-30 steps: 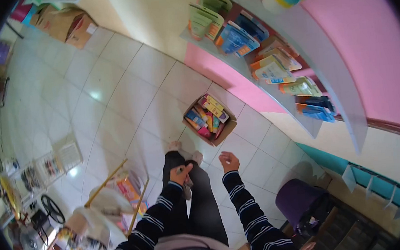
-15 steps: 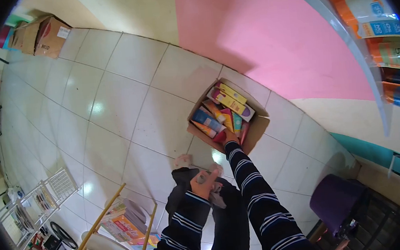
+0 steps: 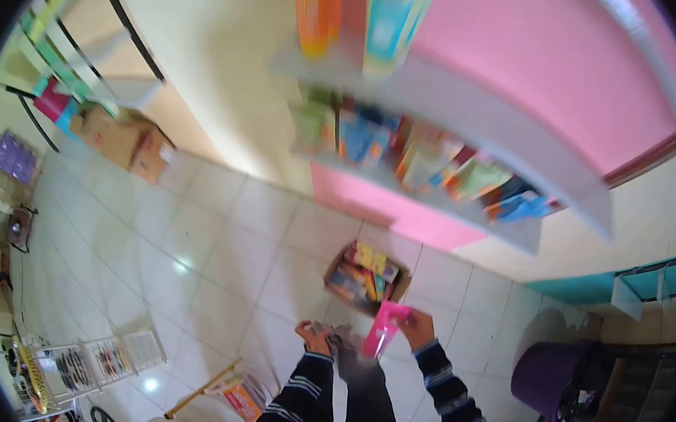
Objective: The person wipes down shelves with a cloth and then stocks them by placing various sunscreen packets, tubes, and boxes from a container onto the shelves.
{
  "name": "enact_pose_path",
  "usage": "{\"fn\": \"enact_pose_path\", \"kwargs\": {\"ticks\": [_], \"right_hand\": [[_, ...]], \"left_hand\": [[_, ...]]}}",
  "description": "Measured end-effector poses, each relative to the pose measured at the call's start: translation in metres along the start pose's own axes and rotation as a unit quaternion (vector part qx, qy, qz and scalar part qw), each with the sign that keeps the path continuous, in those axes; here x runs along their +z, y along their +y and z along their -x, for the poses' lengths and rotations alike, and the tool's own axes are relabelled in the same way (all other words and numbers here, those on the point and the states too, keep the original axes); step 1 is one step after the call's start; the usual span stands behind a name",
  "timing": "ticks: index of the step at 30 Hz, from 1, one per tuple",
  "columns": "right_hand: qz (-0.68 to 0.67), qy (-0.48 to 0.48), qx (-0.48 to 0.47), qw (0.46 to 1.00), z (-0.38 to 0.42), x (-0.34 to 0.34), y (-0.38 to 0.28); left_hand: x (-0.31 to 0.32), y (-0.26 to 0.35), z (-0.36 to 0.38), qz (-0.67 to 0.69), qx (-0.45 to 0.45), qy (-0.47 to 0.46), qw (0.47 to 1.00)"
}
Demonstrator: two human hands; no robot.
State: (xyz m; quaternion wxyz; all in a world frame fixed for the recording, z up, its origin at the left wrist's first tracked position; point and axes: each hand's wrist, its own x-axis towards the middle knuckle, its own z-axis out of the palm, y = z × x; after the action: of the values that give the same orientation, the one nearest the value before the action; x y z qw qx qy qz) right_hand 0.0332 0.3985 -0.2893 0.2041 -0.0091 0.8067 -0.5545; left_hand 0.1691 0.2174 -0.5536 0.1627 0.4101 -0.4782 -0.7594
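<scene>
My right hand (image 3: 419,328) is closed on a bright pink packet (image 3: 383,329), blurred by motion, so its print cannot be read. It is held above the floor, just on the near side of an open cardboard box (image 3: 401,284). Inside the box lie several packaged items, among them a yellow carton (image 3: 370,258). My left hand (image 3: 314,339) grips a crumpled grey cloth (image 3: 340,341) in front of my legs. The hand is to the left of the packet and apart from it.
A wall shelf (image 3: 469,240) with several colourful packs juts out above and beyond the box. A purple bin (image 3: 534,379) stands at the right. A brown carton (image 3: 119,142) sits by the far wall, and a white wire rack (image 3: 145,352) is at the left.
My right hand has come out of the box with the pink packet and moved back toward me. My view has risen, bringing the shelf into sight. The cloth stays in my left hand.
</scene>
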Motion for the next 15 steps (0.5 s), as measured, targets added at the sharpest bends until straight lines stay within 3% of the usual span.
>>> {"fn": "enact_pose_path", "kwargs": {"ticks": [1, 2, 3, 4, 5, 6, 8, 9, 11, 12, 13, 15], "right_hand": [[-0.107, -0.011, -0.024, 0.994, 0.017, -0.005, -0.033], [-0.14, -0.009, -0.026, 0.99, 0.034, -0.009, -0.067], [-0.17, -0.008, -0.033, 0.985, 0.046, -0.012, -0.1], [-0.183, 0.01, -0.037, 0.982, 0.058, -0.014, -0.132], [-0.198, 0.025, -0.039, 0.979, 0.067, -0.017, -0.159], [-0.138, 0.064, -0.093, 0.984, 0.07, -0.023, -0.181], [0.053, 0.147, -0.211, 0.965, 0.068, -0.034, -0.191], [0.047, 0.154, -0.237, 0.958, 0.071, -0.037, -0.206], [-0.088, 0.074, -0.226, 0.967, 0.087, -0.045, -0.239], [-0.135, 0.004, -0.166, 0.977, 0.095, -0.048, -0.248], [-0.204, -0.019, -0.187, 0.961, 0.096, -0.047, -0.249], [-0.108, 0.003, -0.198, 0.974, 0.106, -0.059, -0.263]], "left_hand": [[0.058, 0.115, 0.05, 0.001, -0.001, -0.061, 0.998], [0.073, 0.131, 0.062, 0.07, -0.075, -0.125, 0.987], [0.101, 0.182, 0.088, 0.14, -0.124, -0.279, 0.942], [0.144, 0.305, 0.151, 0.247, -0.252, -0.395, 0.848], [0.151, 0.28, 0.137, -0.026, -0.005, -0.408, 0.913], [0.161, 0.319, 0.163, 0.078, -0.07, -0.409, 0.907], [0.18, 0.372, 0.193, 0.02, 0.031, -0.394, 0.918], [0.188, 0.392, 0.197, -0.035, 0.107, -0.364, 0.925], [0.198, 0.425, 0.199, -0.012, 0.111, -0.364, 0.925], [0.202, 0.447, 0.207, 0.033, 0.1, -0.358, 0.928], [0.203, 0.461, 0.213, 0.077, 0.081, -0.352, 0.929], [0.21, 0.463, 0.206, 0.065, 0.14, -0.373, 0.915]]}}
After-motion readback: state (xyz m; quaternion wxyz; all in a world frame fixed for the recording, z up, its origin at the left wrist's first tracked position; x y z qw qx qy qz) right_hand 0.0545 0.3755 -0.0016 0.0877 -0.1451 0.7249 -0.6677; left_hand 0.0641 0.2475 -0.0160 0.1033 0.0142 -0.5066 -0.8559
